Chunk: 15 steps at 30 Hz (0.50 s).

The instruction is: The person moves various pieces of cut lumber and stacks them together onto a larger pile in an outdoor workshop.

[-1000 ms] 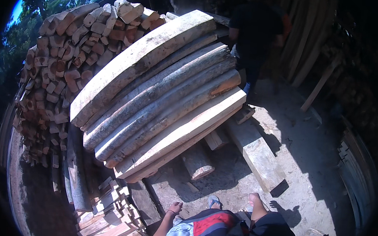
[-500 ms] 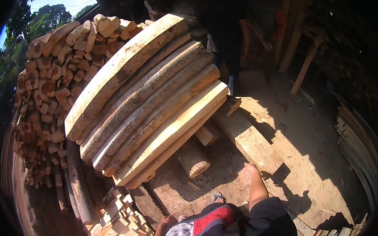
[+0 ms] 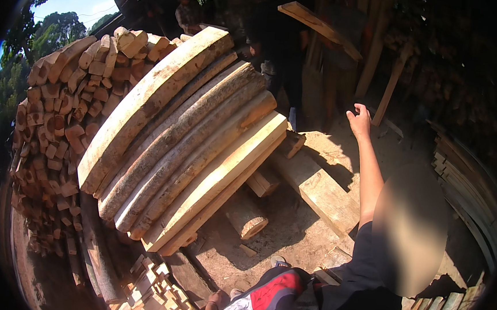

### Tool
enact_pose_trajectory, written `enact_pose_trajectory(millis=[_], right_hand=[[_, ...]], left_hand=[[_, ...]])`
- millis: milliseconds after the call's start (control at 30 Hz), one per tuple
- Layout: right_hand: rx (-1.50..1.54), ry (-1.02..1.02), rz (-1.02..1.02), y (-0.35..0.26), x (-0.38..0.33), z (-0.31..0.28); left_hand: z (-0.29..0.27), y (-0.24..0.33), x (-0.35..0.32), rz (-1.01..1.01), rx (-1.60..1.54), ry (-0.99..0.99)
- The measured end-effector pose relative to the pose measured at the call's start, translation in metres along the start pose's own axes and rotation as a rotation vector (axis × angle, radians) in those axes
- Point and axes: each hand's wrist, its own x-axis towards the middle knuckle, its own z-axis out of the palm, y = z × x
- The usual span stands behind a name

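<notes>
My right hand (image 3: 359,122) is raised on an outstretched arm toward the far side, past the end of a thick squared beam (image 3: 329,198). Its fingers are loosely bent and apart, with nothing in them. Low by my left side hangs my left hand (image 3: 213,298), near small stacked wood offcuts (image 3: 161,290); its fingers are too small and dark to read. In front of me a pile of long timbers rests on supports: a pale sawn beam (image 3: 224,179) nearest, bark-covered slabs (image 3: 197,143) behind it, and a wide beam (image 3: 154,105) farthest.
Cut wood blocks (image 3: 61,119) form a tall stack at the left. A round log (image 3: 247,221) lies below the timbers. Co-workers stand in shade at the back, where a long board (image 3: 320,30) is held up. Planks (image 3: 467,193) lean at the right. A blurred patch covers the lower right.
My right hand has gone from low beside the squared beam's near end up and away from me. The board at the back has swung up into sunlight. The view has shifted slightly.
</notes>
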Motion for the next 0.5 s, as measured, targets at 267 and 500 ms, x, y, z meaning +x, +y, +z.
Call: enact_pose_trajectory(millis=[267,500], right_hand=[[1.284,-0.321,1.191,-0.105,-0.016,0.004],[1.311,-0.369,1.093,-0.067,-0.154,0.111]], left_hand=[[0.058,0.047,-0.011,-0.130,0.230,-0.142],[0.127,0.164,-0.106,0.541,0.455,-0.452]])
